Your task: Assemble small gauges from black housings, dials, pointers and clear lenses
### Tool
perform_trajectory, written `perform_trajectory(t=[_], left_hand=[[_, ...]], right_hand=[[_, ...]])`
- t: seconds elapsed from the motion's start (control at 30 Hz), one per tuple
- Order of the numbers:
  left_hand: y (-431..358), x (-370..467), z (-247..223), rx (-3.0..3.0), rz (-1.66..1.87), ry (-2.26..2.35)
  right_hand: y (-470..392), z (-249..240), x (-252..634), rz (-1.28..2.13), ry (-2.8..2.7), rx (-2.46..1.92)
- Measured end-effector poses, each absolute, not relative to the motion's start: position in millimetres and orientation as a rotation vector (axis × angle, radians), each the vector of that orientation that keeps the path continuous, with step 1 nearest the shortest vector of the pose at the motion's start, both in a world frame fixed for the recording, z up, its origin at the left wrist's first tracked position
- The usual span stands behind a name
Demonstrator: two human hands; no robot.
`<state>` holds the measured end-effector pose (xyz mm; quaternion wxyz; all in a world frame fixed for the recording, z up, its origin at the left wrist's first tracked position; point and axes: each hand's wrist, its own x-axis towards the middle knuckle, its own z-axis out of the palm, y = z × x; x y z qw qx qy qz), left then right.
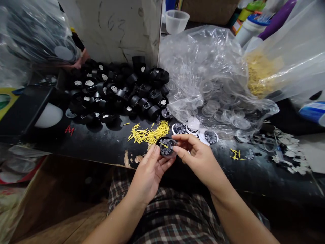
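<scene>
The left hand grips a small round dial by its left edge, with the thumb on the near side and the other fingers under it. The right hand pinches the dial's right edge between thumb and fingers, so the dial sits between the two hands, over the front edge of the bench. It has a black face, white numbers and a yellow needle.

The bench is long, black and a bit shiny, with a worn, pale patch at its edge. At its left end lie a dark box and a few tiny red bits. Next comes a big heap of black round cups, many with small white plates. A gray wall with pen marks stands behind them. Just beyond the hands is a pile of thin yellow needles. To its right lie flat, round dial cards. Behind the cards, a crinkly, see-through bag spreads out, with clear round discs in it. Farther right are a few more yellow bits and flat white pieces.
</scene>
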<state>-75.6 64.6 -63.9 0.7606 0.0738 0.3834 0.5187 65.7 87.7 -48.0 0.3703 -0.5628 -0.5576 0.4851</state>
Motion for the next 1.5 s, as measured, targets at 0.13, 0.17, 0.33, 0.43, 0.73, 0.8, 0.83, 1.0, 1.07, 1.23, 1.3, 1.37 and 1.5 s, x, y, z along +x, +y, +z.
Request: perform_trajectory(t=[0.13, 0.17, 0.33, 0.43, 0.73, 0.8, 0.83, 1.0, 1.07, 1.23, 1.3, 1.37, 1.5], left_hand=[[65, -74, -64, 0.162, 1.143, 0.852], [65, -74, -64, 0.167, 1.147, 0.857], [68, -76, -69, 0.201, 1.183, 0.914], [67, -77, -72, 0.231, 1.188, 0.953], [68, -76, -70, 0.297, 1.16, 0.988], [69, -76, -72, 0.315, 1.164, 0.975], [69, -76, -73, 0.327, 1.164, 0.969], [70, -79, -75, 0.429, 1.142, 0.965], [71, -78, -76, 0.501, 1.129, 0.979], [76, -69, -79, 0.652, 1.177, 1.011], [74, -66, -77, 0.677, 1.171, 1.027], [72, -63, -74, 0.699, 1.155, 1.046], [69, -57, -69, 0.77, 1.164, 1.091]], right_hand=[[87, -46, 66, 1.367, -1.295, -1.398], [87, -46, 66, 1.418, -1.241, -1.369], [89, -40, 69, 1.662, -0.896, -1.233], [91, -37, 71, 1.769, -0.756, -1.138], [90, -31, 72, 1.824, -0.687, -1.028], [90, -30, 70, 1.831, -0.693, -1.006], [90, -30, 69, 1.832, -0.699, -1.003], [79, -28, 94, 1.732, -0.819, -1.118], [65, -26, 126, 1.62, -0.928, -1.245], [-5, -23, 223, 1.338, -1.104, -1.848], [-34, -31, 250, 1.325, -1.101, -2.128], [-56, -49, 267, 1.339, -1.063, -2.311], [-80, -108, 285, 1.345, -0.95, -2.461]])
